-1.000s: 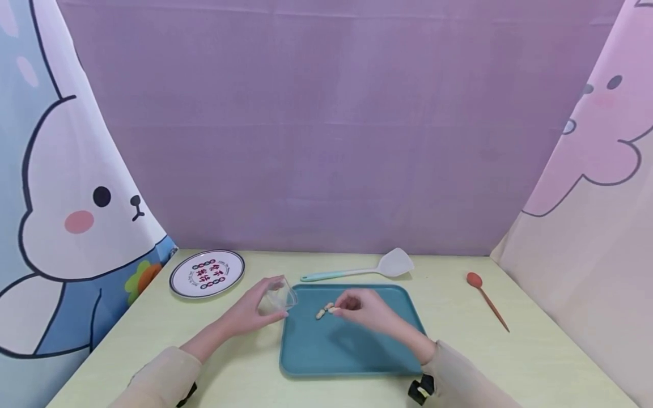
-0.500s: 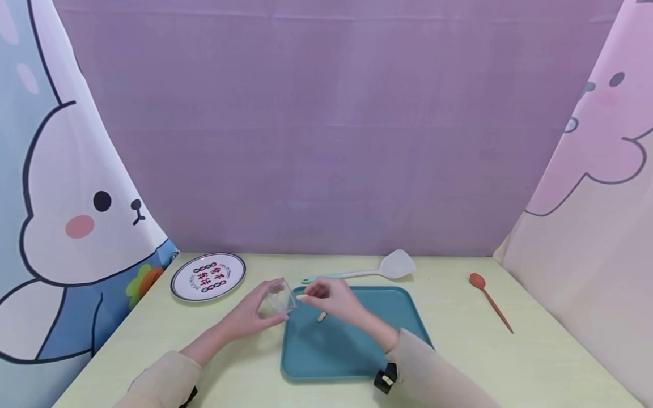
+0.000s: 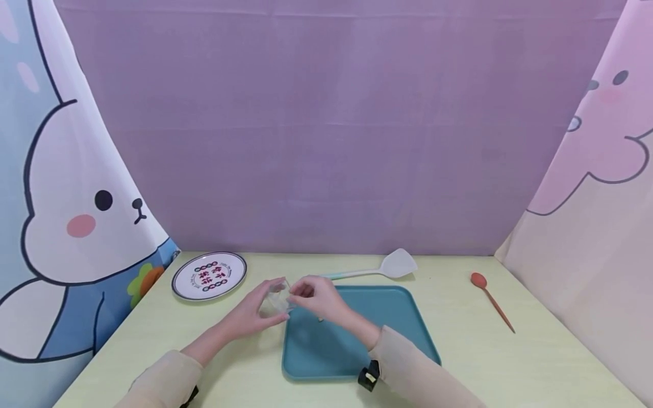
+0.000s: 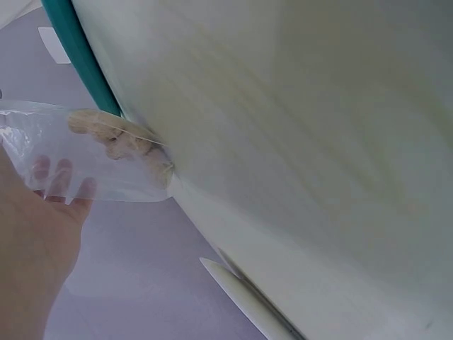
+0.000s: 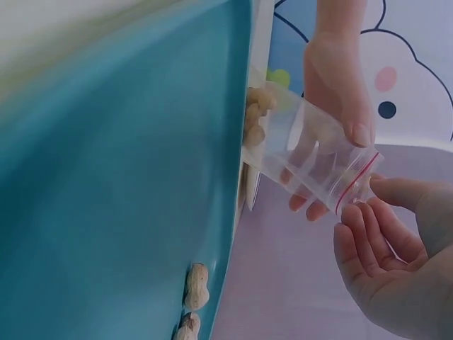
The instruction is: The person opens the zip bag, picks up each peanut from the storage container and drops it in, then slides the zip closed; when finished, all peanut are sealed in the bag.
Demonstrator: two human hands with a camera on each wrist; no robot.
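Observation:
My left hand (image 3: 251, 313) holds a clear zip bag (image 3: 278, 300) tilted at the tray's left edge, its mouth facing right. Through the plastic, several peanuts (image 4: 124, 138) show at the bottom of the bag in the left wrist view. At the bag's mouth, just past the red zip line, my right hand (image 5: 407, 265) has thumb and fingertips drawn together in a pinch; the peanut in them is hardly visible behind the plastic and fingers. Loose peanuts (image 5: 197, 286) lie on the teal tray (image 3: 357, 351), mostly hidden by the right hand in the head view.
A white patterned plate (image 3: 209, 276) stands at the back left. Behind the tray lies a white spatula (image 3: 398, 264) with a green handle. An orange-red spoon (image 3: 488, 297) rests on the table (image 3: 541, 362) at the right.
My right hand has picked up a peanut from the tray and moved left with it to the bag's mouth. The left hand and the bag have stayed nearly in place.

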